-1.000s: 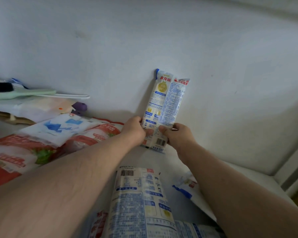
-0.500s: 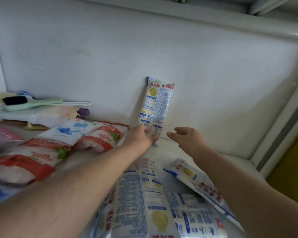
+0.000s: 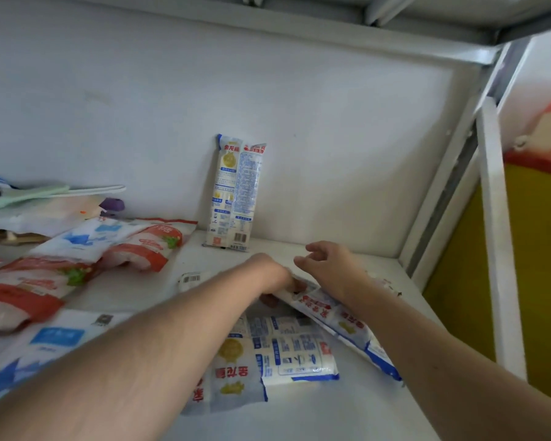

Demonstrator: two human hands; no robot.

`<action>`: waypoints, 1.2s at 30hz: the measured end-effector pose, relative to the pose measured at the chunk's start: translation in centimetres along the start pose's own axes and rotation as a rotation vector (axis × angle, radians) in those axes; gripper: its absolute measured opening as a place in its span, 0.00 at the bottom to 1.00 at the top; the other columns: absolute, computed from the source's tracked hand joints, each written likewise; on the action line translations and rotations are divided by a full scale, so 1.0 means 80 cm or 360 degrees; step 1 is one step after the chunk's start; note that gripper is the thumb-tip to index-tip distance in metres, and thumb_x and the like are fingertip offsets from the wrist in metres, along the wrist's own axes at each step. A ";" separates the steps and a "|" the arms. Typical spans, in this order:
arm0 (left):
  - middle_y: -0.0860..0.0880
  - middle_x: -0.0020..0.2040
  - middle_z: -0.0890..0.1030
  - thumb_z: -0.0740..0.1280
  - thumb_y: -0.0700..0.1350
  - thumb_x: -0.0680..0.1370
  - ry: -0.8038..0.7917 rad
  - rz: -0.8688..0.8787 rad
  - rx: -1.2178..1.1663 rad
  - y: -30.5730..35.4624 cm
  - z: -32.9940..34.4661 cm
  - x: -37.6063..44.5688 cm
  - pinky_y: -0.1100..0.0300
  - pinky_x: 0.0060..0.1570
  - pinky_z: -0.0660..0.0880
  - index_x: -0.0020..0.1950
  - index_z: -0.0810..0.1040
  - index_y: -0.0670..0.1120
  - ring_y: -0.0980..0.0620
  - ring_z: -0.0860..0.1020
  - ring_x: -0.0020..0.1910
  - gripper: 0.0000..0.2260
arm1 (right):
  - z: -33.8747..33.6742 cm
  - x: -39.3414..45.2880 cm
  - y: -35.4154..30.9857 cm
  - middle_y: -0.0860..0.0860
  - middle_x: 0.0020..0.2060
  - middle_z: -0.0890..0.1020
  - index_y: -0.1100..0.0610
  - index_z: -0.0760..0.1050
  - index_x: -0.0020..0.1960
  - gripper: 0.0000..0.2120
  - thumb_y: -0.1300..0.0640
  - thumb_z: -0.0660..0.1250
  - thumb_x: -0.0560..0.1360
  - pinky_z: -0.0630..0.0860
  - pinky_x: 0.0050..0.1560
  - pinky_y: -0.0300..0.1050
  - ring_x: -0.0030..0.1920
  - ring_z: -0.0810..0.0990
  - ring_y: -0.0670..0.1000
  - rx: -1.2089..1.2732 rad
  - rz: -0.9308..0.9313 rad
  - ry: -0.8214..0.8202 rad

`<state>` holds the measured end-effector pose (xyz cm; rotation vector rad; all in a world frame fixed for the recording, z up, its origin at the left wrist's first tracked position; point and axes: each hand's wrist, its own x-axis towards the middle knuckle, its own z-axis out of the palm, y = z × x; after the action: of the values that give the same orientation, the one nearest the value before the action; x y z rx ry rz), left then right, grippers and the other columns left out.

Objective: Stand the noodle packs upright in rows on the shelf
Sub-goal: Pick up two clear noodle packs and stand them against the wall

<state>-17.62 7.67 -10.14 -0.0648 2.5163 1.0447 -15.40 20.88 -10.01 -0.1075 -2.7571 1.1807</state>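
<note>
One noodle pack (image 3: 234, 192) stands at the shelf's (image 3: 347, 259) back edge; left hand (image 3: 269, 275) grips a lying pack (image 3: 337, 316) (right hand (image 3: 331, 265) hovers, fingers loose).

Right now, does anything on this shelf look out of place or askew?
Yes. Only one noodle pack stands upright against the back wall; the other packs lie flat and crisscrossed at the front. The left hand grips the end of a slanted pack; the right hand hovers open above it.
</note>
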 end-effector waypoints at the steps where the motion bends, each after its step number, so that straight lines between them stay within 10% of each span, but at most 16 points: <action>1: 0.46 0.48 0.84 0.72 0.57 0.75 -0.0034 -0.0022 -0.0059 0.002 0.002 0.001 0.58 0.56 0.80 0.48 0.76 0.43 0.49 0.85 0.51 0.17 | -0.001 -0.002 -0.001 0.50 0.66 0.81 0.53 0.71 0.75 0.26 0.45 0.69 0.80 0.67 0.36 0.33 0.50 0.78 0.46 -0.0010 -0.0002 -0.0003; 6: 0.39 0.49 0.85 0.71 0.38 0.77 -0.0072 -0.0118 -0.0647 0.002 0.007 -0.006 0.50 0.52 0.82 0.44 0.77 0.39 0.42 0.85 0.51 0.05 | -0.001 -0.007 -0.001 0.50 0.64 0.82 0.54 0.72 0.74 0.26 0.46 0.69 0.79 0.72 0.43 0.39 0.53 0.79 0.48 -0.0039 -0.0021 -0.0021; 20: 0.42 0.46 0.84 0.73 0.27 0.71 0.0456 0.0391 -0.1202 0.040 -0.075 -0.055 0.54 0.33 0.80 0.45 0.75 0.43 0.46 0.83 0.38 0.13 | -0.036 -0.021 -0.005 0.46 0.57 0.85 0.52 0.76 0.69 0.23 0.40 0.65 0.80 0.78 0.40 0.38 0.46 0.85 0.44 0.0250 0.0016 -0.0044; 29: 0.46 0.43 0.84 0.72 0.28 0.73 0.0539 0.0745 -0.1177 0.069 -0.122 -0.100 0.42 0.56 0.80 0.43 0.77 0.45 0.47 0.84 0.45 0.13 | -0.074 -0.025 -0.016 0.55 0.50 0.89 0.56 0.81 0.61 0.25 0.43 0.77 0.69 0.84 0.49 0.53 0.50 0.89 0.58 0.0861 -0.0085 -0.0298; 36: 0.47 0.52 0.86 0.80 0.40 0.67 0.0418 0.0931 -0.1403 0.066 -0.128 -0.107 0.45 0.60 0.78 0.61 0.77 0.46 0.46 0.85 0.53 0.24 | -0.069 -0.032 -0.028 0.56 0.50 0.89 0.62 0.83 0.57 0.16 0.55 0.76 0.74 0.83 0.59 0.55 0.52 0.89 0.57 0.1020 -0.0222 -0.0210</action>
<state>-14.50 3.44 3.19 0.3176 2.1021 2.4479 -12.02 23.01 -4.89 0.2332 -2.2883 2.0052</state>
